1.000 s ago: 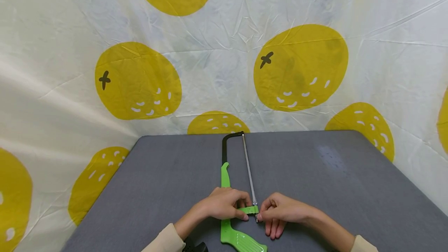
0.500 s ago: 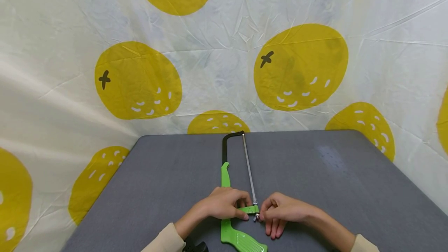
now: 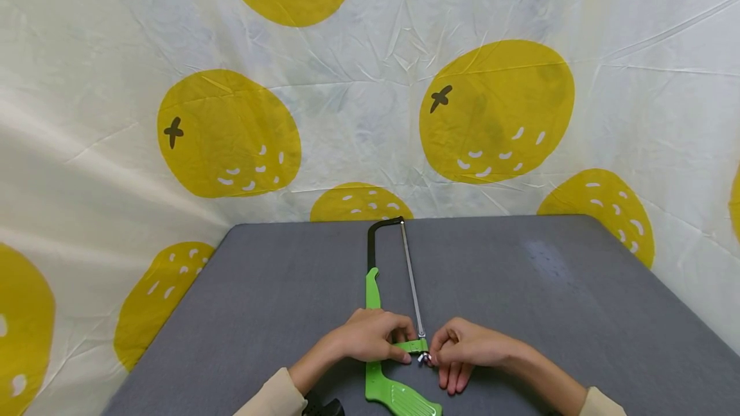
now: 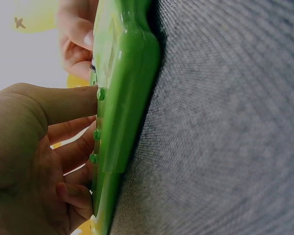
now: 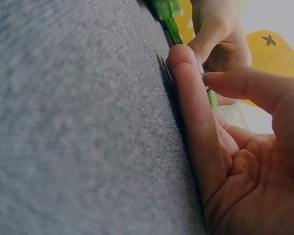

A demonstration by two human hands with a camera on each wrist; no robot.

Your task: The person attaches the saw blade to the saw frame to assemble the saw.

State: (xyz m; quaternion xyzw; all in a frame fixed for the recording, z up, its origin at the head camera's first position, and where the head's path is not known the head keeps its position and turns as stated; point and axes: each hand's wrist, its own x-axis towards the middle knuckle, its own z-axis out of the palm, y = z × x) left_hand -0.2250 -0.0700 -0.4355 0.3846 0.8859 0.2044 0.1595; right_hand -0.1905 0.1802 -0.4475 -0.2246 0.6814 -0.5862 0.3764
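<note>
A hacksaw (image 3: 372, 291) lies flat on the grey table, its green handle nearest me and its black front frame pointing away. A thin silvery blade (image 3: 411, 278) runs along its right side to a green crosspiece (image 3: 412, 346). My left hand (image 3: 370, 336) holds that crosspiece between thumb and fingers. At the blade's near end sits a small metal wing nut (image 3: 424, 359), pinched by the thumb and index finger of my right hand (image 3: 471, 346). In the right wrist view, fingers (image 5: 198, 117) largely hide the nut. The left wrist view shows the green handle (image 4: 130, 83) side-on.
A grey cloth-covered table (image 3: 277, 294) spreads around the saw. White fabric with yellow fruit prints (image 3: 497, 111) hangs behind it and at both sides. A small black object (image 3: 326, 407) is partly visible by the left sleeve.
The wing nut has turned, its wings now showing spread where they stood more upright before. My right fingertips have shifted only slightly; the left hand and hacksaw stay in place.
</note>
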